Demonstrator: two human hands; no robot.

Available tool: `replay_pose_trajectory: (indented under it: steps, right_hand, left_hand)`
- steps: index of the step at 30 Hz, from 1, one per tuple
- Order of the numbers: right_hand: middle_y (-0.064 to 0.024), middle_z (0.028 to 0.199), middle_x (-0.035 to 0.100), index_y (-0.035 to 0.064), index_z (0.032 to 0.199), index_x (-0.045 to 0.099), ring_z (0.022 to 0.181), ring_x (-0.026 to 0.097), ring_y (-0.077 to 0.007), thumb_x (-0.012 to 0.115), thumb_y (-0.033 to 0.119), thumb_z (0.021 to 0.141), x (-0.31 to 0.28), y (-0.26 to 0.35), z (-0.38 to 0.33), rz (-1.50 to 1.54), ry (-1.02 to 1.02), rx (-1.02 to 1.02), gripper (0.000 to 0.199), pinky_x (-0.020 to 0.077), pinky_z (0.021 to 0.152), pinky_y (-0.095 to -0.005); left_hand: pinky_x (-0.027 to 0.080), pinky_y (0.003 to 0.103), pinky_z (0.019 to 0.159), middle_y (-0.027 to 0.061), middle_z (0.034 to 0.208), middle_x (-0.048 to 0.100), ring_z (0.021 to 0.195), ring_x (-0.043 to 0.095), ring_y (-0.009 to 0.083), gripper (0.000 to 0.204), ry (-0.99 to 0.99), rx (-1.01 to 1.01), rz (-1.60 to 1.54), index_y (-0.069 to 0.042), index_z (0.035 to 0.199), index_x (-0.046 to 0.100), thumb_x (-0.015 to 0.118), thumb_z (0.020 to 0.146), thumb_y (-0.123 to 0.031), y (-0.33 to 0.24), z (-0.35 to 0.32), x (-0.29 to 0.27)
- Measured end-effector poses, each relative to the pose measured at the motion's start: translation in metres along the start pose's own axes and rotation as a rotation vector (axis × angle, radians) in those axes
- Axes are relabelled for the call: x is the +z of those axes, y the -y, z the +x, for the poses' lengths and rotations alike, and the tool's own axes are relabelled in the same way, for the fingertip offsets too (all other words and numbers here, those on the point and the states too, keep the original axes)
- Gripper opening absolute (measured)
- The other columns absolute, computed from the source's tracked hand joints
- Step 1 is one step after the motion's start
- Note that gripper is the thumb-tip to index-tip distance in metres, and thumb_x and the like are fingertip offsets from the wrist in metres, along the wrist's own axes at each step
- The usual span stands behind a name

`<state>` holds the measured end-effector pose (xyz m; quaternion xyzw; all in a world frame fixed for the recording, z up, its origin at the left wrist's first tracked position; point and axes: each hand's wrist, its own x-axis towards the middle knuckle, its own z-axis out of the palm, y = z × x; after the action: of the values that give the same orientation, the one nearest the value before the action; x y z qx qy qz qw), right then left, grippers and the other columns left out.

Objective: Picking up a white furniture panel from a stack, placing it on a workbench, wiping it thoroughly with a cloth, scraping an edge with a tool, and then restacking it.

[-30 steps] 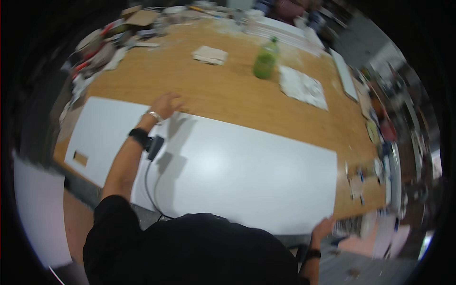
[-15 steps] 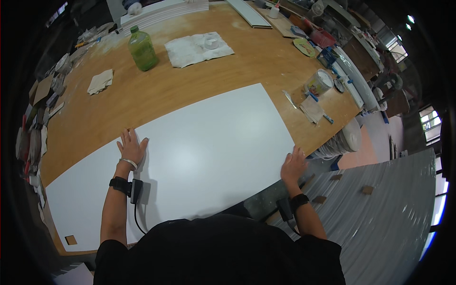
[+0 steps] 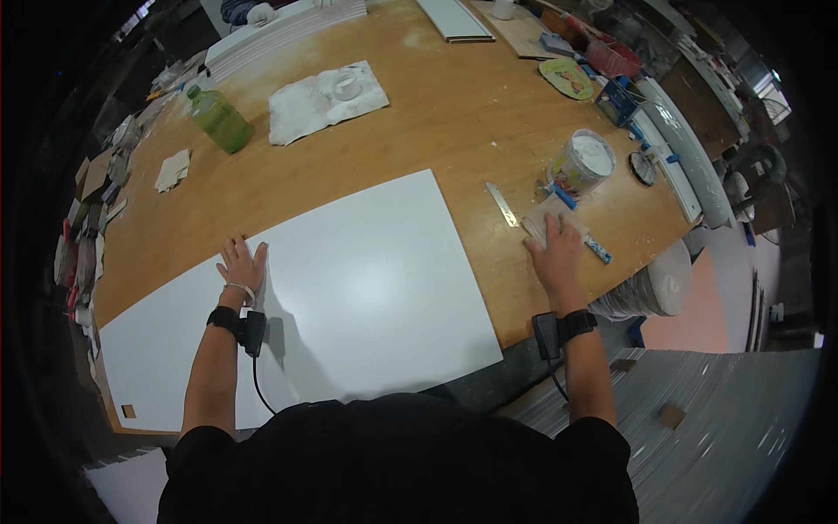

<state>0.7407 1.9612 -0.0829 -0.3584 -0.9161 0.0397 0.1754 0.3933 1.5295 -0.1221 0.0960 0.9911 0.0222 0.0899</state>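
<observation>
A large white panel [image 3: 375, 271] lies on the wooden table, with a small square cutout near its lower left corner. My left hand [image 3: 242, 264] rests flat on the panel's far edge, fingers spread. Beyond the panel's right end, my right hand [image 3: 556, 251] reaches onto a folded beige cloth [image 3: 546, 217], fingertips on it and fingers stretched out. Beside the cloth are a metal scraper blade [image 3: 502, 205], a blue-handled tool [image 3: 563, 196] and a patterned handle [image 3: 599, 251] partly under it. A tub of white paste [image 3: 587, 164] stands just behind.
A green bottle [image 3: 220, 120] stands at the far left, near a white cloth [image 3: 305, 109] carrying a small white cup [image 3: 346, 86]. Stacked white boards [image 3: 288, 35] lie at the back, by another person's gloved hand [image 3: 261, 14]. Wrapped panels [image 3: 724, 419] fill the lower right.
My right hand has left the panel's right edge and moved onto the beige cloth. My left hand stays on the panel. The whole view has shifted and turned somewhat.
</observation>
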Motion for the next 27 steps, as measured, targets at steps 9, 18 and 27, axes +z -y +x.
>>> replay_pose_trajectory:
  steps: [9, 18, 27]
  right_hand:
    - [-0.0185, 0.093, 0.059, 0.0018, 0.096, 0.058, 0.089, 0.057, -0.0355, 0.058, 0.011, 0.074, -0.020, 0.010, 0.003, 0.431, 0.022, 0.063, 0.024, 0.0432, 0.081, -0.0455]
    - [-0.0175, 0.139, 0.030, 0.0100, 0.130, 0.038, 0.127, 0.026, -0.0395, 0.064, 0.021, 0.075, 0.052, 0.153, 0.011, 0.241, 0.251, -0.446, 0.062, 0.0208, 0.105, -0.0479]
    - [-0.0160, 0.142, 0.027, 0.0079, 0.136, 0.031, 0.129, 0.027, -0.0340, 0.052, 0.030, 0.084, 0.088, 0.182, 0.042, 0.068, 0.149, -0.274, 0.061, 0.0201, 0.105, -0.0474]
  left_hand:
    - [0.007, 0.059, 0.105, 0.0208, 0.146, 0.011, 0.136, 0.005, 0.0380, 0.075, -0.057, -0.013, 0.025, -0.005, 0.140, 0.017, 0.037, 0.088, -0.056, -0.003, -0.011, -0.004]
    - [0.007, 0.053, 0.107, 0.0197, 0.145, 0.017, 0.136, 0.008, 0.0359, 0.069, -0.116, 0.010, 0.035, -0.005, 0.138, 0.024, 0.034, 0.089, -0.053, -0.020, -0.030, -0.010]
    - [0.007, 0.052, 0.108, 0.0191, 0.142, 0.022, 0.135, 0.012, 0.0343, 0.065, -0.165, 0.045, -0.037, -0.005, 0.136, 0.029, 0.037, 0.089, -0.050, -0.019, -0.029, -0.017]
